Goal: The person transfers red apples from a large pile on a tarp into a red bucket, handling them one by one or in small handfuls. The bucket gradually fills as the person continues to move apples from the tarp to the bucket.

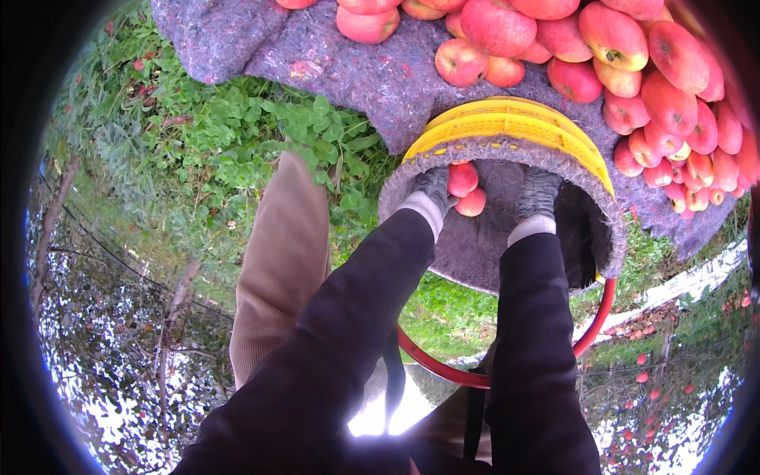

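Observation:
A yellow plastic basket (510, 122) lined with grey felt lies tilted, its mouth towards me, with a red hoop handle (442, 368). Inside it, my left hand (436, 184) in a grey knitted glove is against two red apples (463, 179); its fingers are partly hidden, so whether it grips them is unclear. Deeper on the right side of the basket is my right hand (539, 190), also gloved, its fingertips hard to make out against the lining. Beyond the basket a large heap of red apples (617, 35) rests on a grey felt blanket (332, 59).
Grass and clover (237, 136) grow to the left of the basket. My leg in tan corduroy trousers (285, 261) is beside my left arm. Trees stand at both sides, with red apples on the ground and among the branches at the right.

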